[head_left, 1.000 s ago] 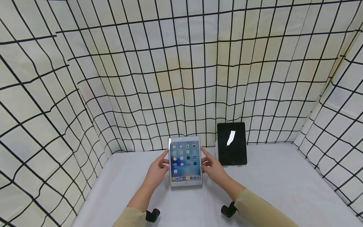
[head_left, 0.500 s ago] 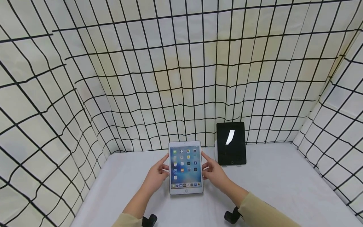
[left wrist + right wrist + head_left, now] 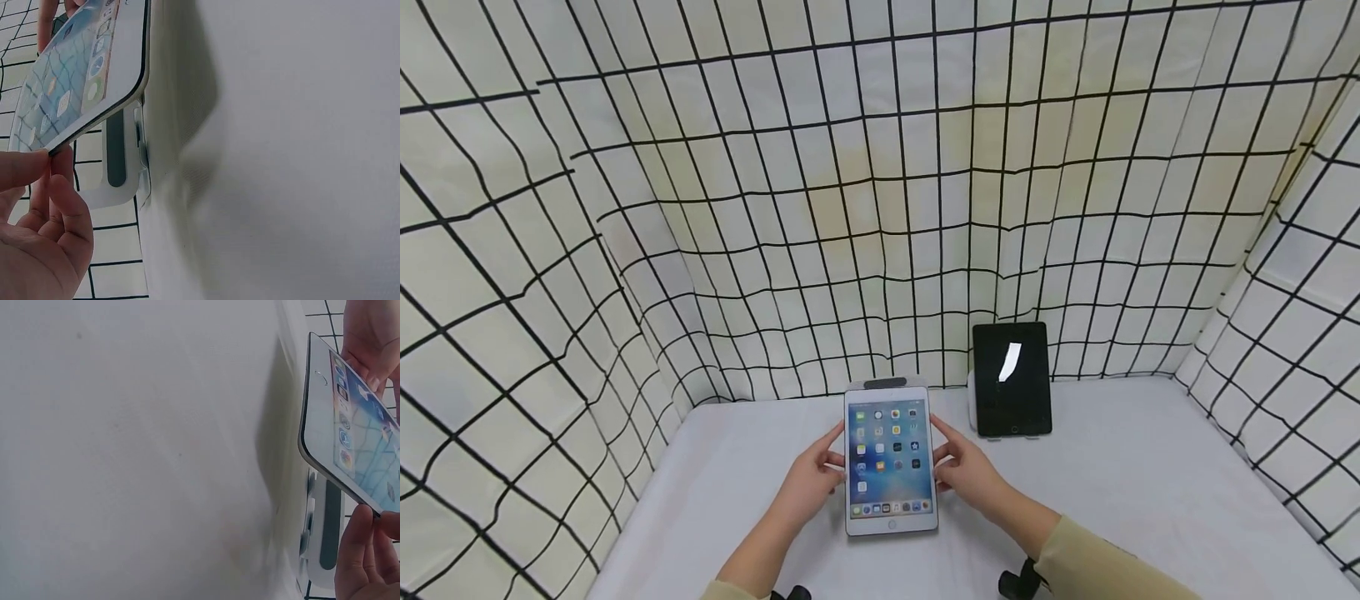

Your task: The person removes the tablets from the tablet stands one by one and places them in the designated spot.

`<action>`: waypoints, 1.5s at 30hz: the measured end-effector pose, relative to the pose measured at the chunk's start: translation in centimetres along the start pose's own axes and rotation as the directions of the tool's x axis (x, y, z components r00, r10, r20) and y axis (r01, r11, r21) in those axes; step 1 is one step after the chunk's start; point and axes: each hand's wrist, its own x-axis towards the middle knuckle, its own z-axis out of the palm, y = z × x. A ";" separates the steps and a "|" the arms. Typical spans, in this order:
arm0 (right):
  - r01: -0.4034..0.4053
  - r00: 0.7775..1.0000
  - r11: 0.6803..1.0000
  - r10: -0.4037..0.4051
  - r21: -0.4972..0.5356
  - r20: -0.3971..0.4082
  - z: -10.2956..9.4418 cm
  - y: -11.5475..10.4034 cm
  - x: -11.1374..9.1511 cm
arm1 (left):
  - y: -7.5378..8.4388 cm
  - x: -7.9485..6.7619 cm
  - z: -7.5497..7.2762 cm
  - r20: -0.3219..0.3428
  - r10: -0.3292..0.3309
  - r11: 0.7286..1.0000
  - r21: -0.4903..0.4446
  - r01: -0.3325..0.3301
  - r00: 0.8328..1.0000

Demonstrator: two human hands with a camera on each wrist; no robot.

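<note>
A white tablet [image 3: 891, 458] with a lit home screen of app icons is held at its two side edges. My left hand [image 3: 811, 482] pinches its left edge between thumb and fingers, as the left wrist view shows up close. On the opposite edge my right hand [image 3: 964, 471] pinches in the same way. Behind the tablet stands a white tablet stand [image 3: 886, 383] with a dark grey pad, mostly hidden in the head view. Both wrist views show the tablet [image 3: 69, 81] raised off the table and apart from this stand [image 3: 331, 525].
A black tablet [image 3: 1011, 379] with a dark screen leans on another white stand [image 3: 972, 404] to the right. The table has a white cloth [image 3: 1120, 492]. White walls with a black grid [image 3: 925, 192] enclose the back and sides.
Both hands have drawn the white tablet toward me and lower in the head view. The top of the stand behind it has come into sight. The black tablet has stayed put.
</note>
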 end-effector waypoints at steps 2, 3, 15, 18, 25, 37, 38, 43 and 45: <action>-0.015 1.000 1.000 0.015 0.003 0.006 0.1 0.1 -0.1 | -0.1 -0.2 -0.1 0.008 -0.015 1.000 -0.004 0.015 1.000; -0.022 1.000 1.000 0.022 0.006 0.010 0.2 0.2 -0.2 | -0.1 -0.4 -0.1 0.012 -0.023 1.000 -0.007 0.023 1.000; -0.118 0.992 0.993 0.117 0.019 0.036 0.7 1.0 -1.0 | -1.3 -1.0 0.3 0.068 -0.077 0.997 -0.021 0.078 0.995; -0.152 0.988 0.988 0.151 0.017 0.039 0.9 1.5 -1.0 | -1.8 -1.0 0.5 0.088 -0.077 0.997 -0.013 0.078 0.993; -0.221 0.974 0.975 0.220 0.027 0.057 1.3 1.9 -1.2 | -2.6 -1.3 0.4 0.150 -0.075 0.996 -0.039 0.081 0.986; -0.215 0.962 0.977 0.213 -0.006 0.172 1.5 2.0 -1.6 | -3.1 -1.8 -0.1 0.197 -0.187 0.982 0.022 0.186 0.962; -0.217 0.960 0.976 0.216 -0.012 0.177 1.4 2.0 -1.6 | -3.1 -1.7 -0.1 0.203 -0.196 0.981 0.027 0.194 0.959; -0.232 0.953 0.972 0.235 -0.038 0.190 1.3 1.8 -1.5 | -3.1 -1.6 -0.2 0.231 -0.247 0.969 0.058 0.240 0.941; -0.238 0.950 0.970 0.243 -0.050 0.197 1.3 1.7 -1.5 | -3.0 -1.6 -0.3 0.244 -0.259 0.966 0.073 0.249 0.935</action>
